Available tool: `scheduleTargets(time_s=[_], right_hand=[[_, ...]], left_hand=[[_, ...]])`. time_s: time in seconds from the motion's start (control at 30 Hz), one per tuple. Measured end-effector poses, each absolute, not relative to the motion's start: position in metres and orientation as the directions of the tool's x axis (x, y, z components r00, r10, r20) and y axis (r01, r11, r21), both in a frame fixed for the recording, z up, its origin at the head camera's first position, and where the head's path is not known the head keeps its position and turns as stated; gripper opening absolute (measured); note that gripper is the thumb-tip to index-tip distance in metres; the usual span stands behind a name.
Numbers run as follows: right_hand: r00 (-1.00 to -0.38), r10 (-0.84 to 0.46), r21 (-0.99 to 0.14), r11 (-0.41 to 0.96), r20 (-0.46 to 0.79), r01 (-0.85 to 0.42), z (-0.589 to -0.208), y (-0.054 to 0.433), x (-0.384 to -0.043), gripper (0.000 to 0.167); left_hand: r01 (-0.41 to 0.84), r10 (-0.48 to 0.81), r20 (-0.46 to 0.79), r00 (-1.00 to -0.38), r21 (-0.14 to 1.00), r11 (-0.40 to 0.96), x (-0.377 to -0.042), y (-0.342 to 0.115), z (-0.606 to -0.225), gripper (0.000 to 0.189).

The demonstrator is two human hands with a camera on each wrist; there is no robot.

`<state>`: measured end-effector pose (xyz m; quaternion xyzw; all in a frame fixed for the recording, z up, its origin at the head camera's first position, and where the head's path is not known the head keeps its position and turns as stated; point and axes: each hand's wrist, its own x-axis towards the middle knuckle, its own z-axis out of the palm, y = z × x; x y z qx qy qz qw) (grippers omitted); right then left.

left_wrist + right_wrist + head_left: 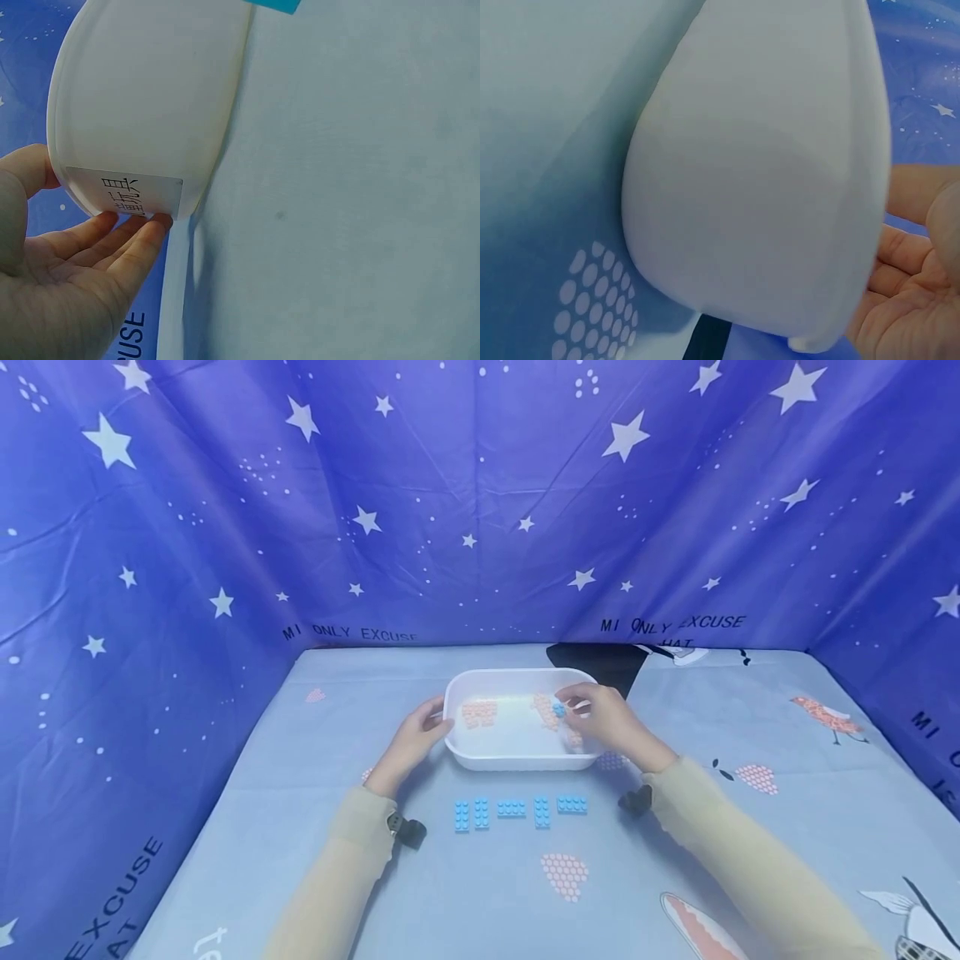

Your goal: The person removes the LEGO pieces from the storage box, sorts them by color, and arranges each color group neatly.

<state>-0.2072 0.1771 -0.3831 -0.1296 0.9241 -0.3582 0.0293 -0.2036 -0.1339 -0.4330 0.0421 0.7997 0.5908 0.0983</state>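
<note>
Five blue toy building bricks lie in a row on the table, before a white plastic bin. The left hand clamps thumb and fingers on its left end; the right hand pinches another blue brick over peach bricks at its right end.

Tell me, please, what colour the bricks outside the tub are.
Those bricks are light blue, clearest in the head view.

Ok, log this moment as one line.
left hand: holds white bin; right hand: pinches blue brick at bin; bin: orange bricks; tablecloth: five blue bricks
</note>
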Motion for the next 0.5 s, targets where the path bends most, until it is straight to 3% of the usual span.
scheduleTargets(time_s=[0.5], right_hand=[[-0.965,-0.245,-0.658,0.743,-0.094,-0.125,-0.389,0.173,-0.223,0.041]], left_hand=[[-0.052,0.179,-0.112,-0.977,0.949,0.312,-0.202,-0.135,-0.431,0.056]])
